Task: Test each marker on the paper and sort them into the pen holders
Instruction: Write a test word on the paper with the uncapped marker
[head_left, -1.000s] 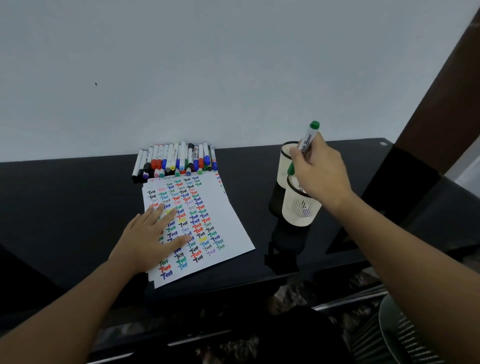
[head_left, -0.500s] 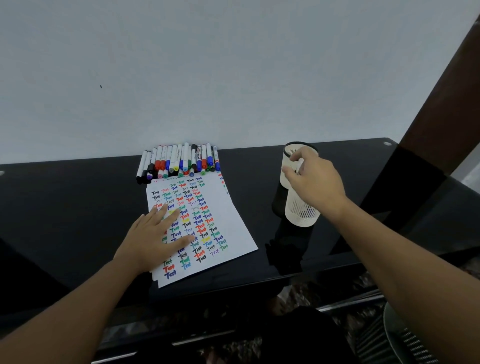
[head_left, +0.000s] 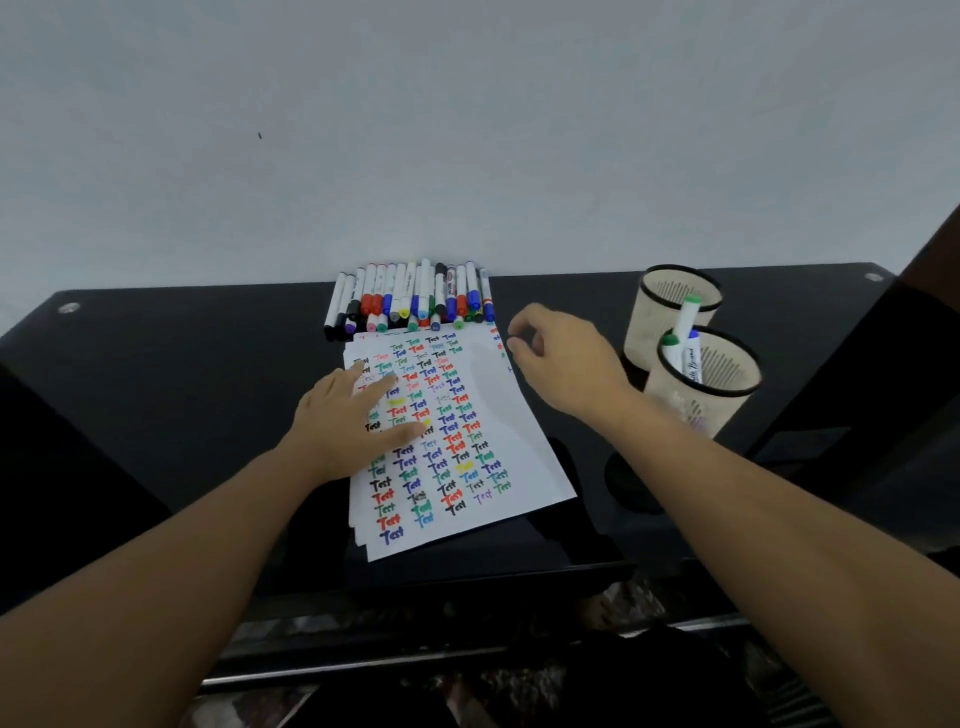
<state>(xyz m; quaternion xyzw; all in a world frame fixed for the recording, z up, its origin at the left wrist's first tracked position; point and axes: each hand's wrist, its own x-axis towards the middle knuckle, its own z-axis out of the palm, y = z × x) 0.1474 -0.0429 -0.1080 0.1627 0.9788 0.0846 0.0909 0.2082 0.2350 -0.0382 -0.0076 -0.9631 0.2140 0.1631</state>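
Only the head view here, looking down at a glossy black desk (head_left: 171, 395) pushed against a pale wall.

The left hand (head_left: 345, 421) lies flat with its fingers spread on the stack of white paper sheets covered in coloured "Test" scribbles (head_left: 524, 441), pinning it down. The right hand (head_left: 558, 358) hovers over the far right corner of the paper with fingers loosely curled, thumb and forefinger close together but holding nothing as far as I can see.

The row of untested capped markers with mixed colour caps (head_left: 410, 301) lies along the far edge of the paper, just to the far left of the right hand, long axes running near-to-far with the caps mostly pointing at the person. So the right hand is clearly the nearer one, and I'd guess it goes for the rightmost markers next.

To the right stand two cream mesh pen holders with dark rims: the far holder (head_left: 675, 306) looks empty, the near holder (head_left: 717, 384) has a couple of green-capped white markers (head_left: 685, 332) standing in it. Open desk between paper and holders, so there's swing room; the desk's right edge is just past the holders.
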